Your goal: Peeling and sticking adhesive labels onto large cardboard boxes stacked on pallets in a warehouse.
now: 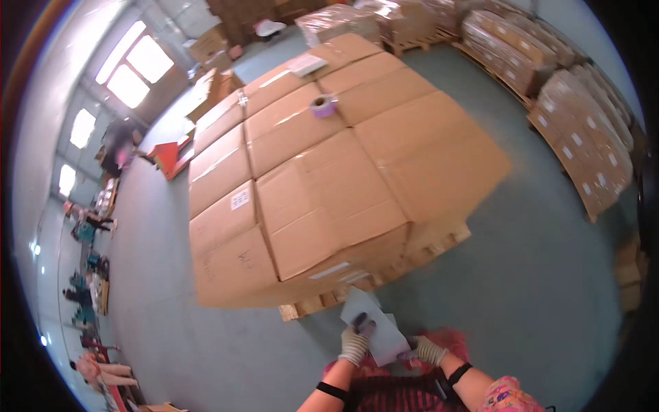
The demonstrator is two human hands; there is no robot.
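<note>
I see two hands, and both have gloves with pale stripes and dark fingertips. The left hand (355,345) grips the pale papers (384,336), with its dark fingers over them. The right hand (429,350) pinches their lower right edge. A second corner pokes out, so there look to be at least two sheets, thin, flat and smooth. The papers are low in front of the person, near the front edge of a big box stack (329,199). I cannot tell if their far tip touches it.

The stack has three brown cardboard boxes across its front, and more behind. Their tops are flat, with shiny clear tape on some seams. Under them is one rough wooden pallet (298,309). On top sit one round purple tape roll (327,111) and one flat white packet (307,66). One white sticker (239,199) is on the left front box.

The stack is so big it blocks the way straight ahead. Past it on the left is one orange-red pallet jack (165,159). On the right, more wrapped boxes (583,137) stand on the grey floor (158,275)
</note>
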